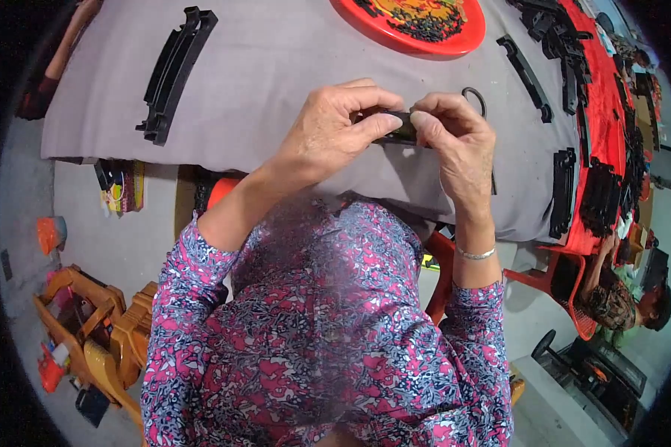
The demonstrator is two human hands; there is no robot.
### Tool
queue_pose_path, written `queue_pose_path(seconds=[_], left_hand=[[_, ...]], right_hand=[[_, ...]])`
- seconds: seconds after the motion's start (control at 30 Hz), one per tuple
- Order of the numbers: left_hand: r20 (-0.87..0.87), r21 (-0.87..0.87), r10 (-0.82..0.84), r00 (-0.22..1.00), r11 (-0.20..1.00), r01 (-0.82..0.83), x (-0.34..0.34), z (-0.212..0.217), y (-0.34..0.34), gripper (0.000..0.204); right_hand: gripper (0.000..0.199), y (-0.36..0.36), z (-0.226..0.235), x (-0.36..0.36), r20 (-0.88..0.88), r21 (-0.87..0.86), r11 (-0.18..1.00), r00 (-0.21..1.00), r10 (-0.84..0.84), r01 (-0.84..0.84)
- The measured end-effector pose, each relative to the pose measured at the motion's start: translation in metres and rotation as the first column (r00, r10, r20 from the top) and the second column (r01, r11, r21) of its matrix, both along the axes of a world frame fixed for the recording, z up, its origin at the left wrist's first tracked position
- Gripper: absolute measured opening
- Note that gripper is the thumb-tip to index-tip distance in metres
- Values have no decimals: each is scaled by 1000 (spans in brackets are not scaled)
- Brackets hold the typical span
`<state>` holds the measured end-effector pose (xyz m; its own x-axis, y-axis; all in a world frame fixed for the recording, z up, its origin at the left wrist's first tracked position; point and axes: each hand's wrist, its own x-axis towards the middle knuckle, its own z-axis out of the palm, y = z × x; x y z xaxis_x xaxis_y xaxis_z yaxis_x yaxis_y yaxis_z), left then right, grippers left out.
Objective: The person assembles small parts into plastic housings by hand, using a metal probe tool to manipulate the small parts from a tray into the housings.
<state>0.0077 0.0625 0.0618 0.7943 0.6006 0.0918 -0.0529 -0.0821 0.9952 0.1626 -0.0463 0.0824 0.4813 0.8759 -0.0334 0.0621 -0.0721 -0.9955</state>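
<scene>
My left hand (334, 132) and my right hand (458, 145) meet over the near part of the grey-covered table. Between their thumbs and fingers they pinch a dark plastic part (405, 132), mostly covered by the fingertips. A thin black loop (476, 92) shows behind my right hand, partly hidden by it. Beyond both hands, at the far edge of view, lies a red round tray (406, 49) holding small black pieces. Long black plastic strips (175, 78) rest together on the cloth to the left. Another black strip (525, 78) lies off to the right.
On the right, a red cloth (600, 67) carries heaps of black parts (602, 195). A person (625, 302) sits there near a red plastic chair (566, 290). Wooden furniture (101, 320) stands on the floor at left. Another person's arm (63, 45) shows at the far left.
</scene>
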Motion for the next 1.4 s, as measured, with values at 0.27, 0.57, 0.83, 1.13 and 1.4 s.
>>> queue_pose_path(seconds=[0.27,0.57,0.83,1.13,1.4], left_hand=[[-4,69,32,999,997,-32,5,2,-7,16],[29,697,143,989,707,-123,2,-15,3,39],[-103,730,101,990,683,7,0,-35,3,37],[-87,716,90,992,698,-1,-1,-37,2,33],[-97,690,77,992,724,11,-2,-38,4,34]], right_hand=[[7,-6,1,0,-128,-25,997,988,-82,79],[5,-18,5,14,-107,-168,969,973,-202,183],[9,-12,-6,6,158,-246,959,982,-106,143],[10,-8,-15,7,291,-262,961,957,-8,88],[11,-5,-11,4,201,-286,955,979,-23,81]])
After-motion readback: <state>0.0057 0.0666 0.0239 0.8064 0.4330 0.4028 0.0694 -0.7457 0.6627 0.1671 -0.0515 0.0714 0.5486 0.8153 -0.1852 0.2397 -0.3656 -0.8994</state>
